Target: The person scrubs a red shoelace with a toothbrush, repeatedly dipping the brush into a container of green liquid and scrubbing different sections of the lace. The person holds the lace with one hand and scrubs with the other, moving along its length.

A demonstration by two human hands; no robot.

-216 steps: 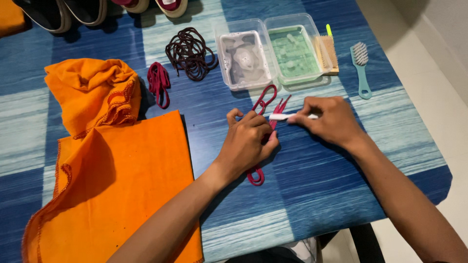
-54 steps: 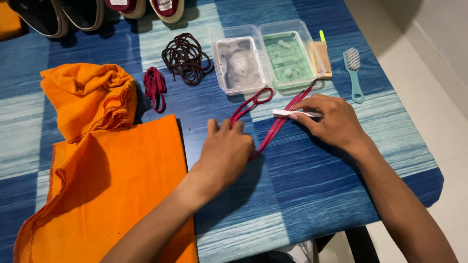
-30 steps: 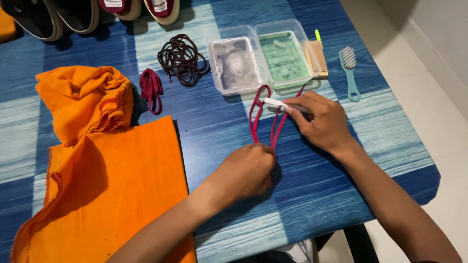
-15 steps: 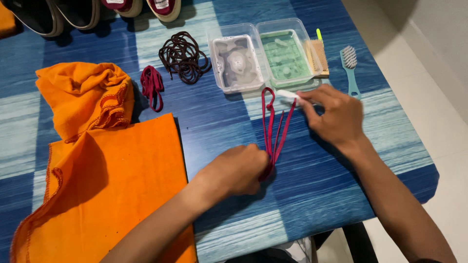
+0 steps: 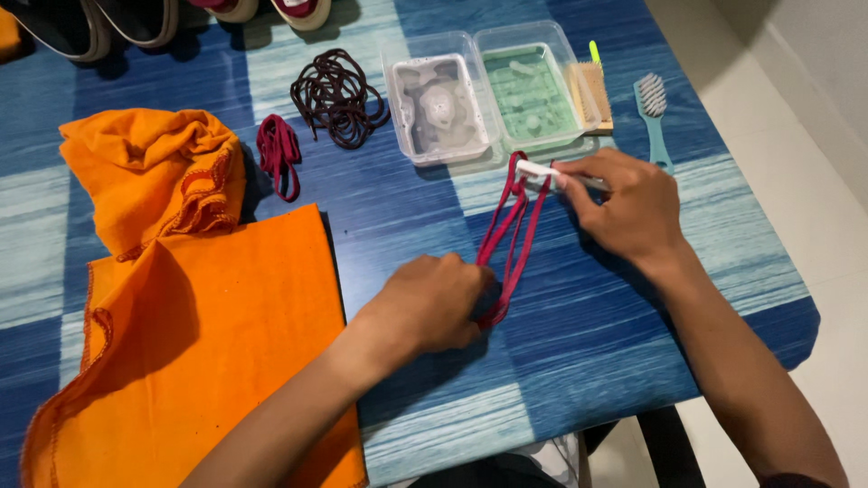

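The person's left hand [image 5: 432, 305] presses down near the middle of the blue-and-white striped desk [image 5: 579, 361], its fingers closed on the near end of a dark red shoelace [image 5: 508, 244]. The lace runs in doubled strands away from that hand toward the far edge, stretched fairly taut. At its far end the right hand [image 5: 630, 206] has its fingers pinched on a small white-handled brush [image 5: 542, 170], whose tip touches the lace just in front of two clear plastic trays.

The left tray [image 5: 398, 99] holds cloudy grey water; the right tray [image 5: 568, 63], touching it, holds greenish water. A wooden scrubbing brush [image 5: 592, 95] lies against the right tray, and a teal plastic brush [image 5: 653, 113] lies just beside that, nearer the right edge.

Toward the far edge, left of the trays, sits a tangled pile of dark brown laces [image 5: 336, 95], with a folded bundle of dark red lace [image 5: 278, 154] near it. A crumpled orange cloth [image 5: 154, 176] lies at the left side, and a flat orange cloth [image 5: 208, 343] spreads to the near edge. Shoes [image 5: 117, 23] line the far edge.
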